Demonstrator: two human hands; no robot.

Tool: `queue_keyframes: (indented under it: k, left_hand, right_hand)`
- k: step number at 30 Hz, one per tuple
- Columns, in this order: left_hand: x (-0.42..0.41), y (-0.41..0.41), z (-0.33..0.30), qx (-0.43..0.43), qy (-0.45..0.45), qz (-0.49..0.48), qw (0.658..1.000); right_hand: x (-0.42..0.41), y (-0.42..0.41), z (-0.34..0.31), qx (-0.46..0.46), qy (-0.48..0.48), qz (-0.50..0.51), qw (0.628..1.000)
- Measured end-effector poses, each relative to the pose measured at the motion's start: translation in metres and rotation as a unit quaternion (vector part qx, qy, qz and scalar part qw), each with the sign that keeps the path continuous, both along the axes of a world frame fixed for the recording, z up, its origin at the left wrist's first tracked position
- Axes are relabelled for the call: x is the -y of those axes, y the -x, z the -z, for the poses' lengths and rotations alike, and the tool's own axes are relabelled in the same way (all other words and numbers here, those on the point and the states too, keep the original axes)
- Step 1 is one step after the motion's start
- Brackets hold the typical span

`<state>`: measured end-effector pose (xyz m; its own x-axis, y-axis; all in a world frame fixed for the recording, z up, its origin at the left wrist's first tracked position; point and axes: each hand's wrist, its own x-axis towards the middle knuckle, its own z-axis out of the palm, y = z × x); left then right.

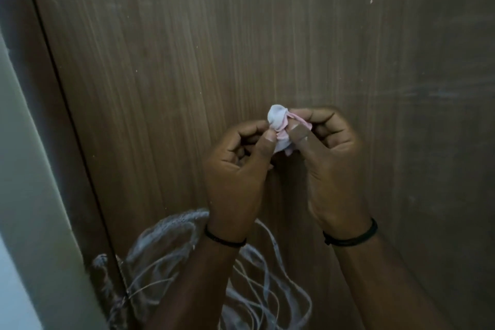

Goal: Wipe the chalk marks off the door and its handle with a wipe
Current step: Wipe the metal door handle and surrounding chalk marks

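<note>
Wipe (278,129) is a small white-pink wad, dead centre of view, held just off the door (241,48) face. Left hand (235,166) pinches its left edge with thumb and curled fingers; right hand (332,158) pinches the right edge the same way. Both hands are closed on it, so neither is free. Looks like it's being bunched or refolded, not wiping at this moment; can't tell if the wad touches the wood. Chalk marks (257,284): dense white looping scribble at 6 o'clock from the wipe, running out toward 7 o'clock, partly hidden behind the forearms. Fully intact, no smear through it. Fainter chalky haze (434,94) at 2 to 3 o'clock, streaky, reads as either wiped residue or light marking; can't say which. A few white specks scattered at 11 to 12 o'clock. Handle: a blurred dark chalk-dusted shape at 7 o'clock near the door edge may be it, not sure. Door frame (32,142) and pale wall run down the 9 o'clock side. Judgement: early to mid task. Main scribble still all to do, handle too, haze needs a second pass.
</note>
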<state>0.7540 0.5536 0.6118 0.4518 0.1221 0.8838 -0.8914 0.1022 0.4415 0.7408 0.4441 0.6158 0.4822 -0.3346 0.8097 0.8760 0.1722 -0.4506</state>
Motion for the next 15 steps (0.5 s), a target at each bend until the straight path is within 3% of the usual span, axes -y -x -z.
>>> queue_keyframes:
  k: [6, 12, 15]
  left_hand:
    - [-0.032, 0.003, 0.039, 0.009, 0.041, -0.035, 0.999]
    - [-0.059, 0.011, 0.078, 0.015, 0.068, -0.063, 0.996]
    - [-0.070, 0.023, 0.101, 0.033, 0.055, -0.086, 0.994]
  right_hand:
    - [-0.034, 0.004, 0.039, 0.022, 0.058, -0.002, 0.998]
    - [-0.060, 0.010, 0.082, 0.032, 0.080, -0.087, 0.993]
    - [-0.072, 0.022, 0.110, 0.038, 0.103, -0.049, 0.993]
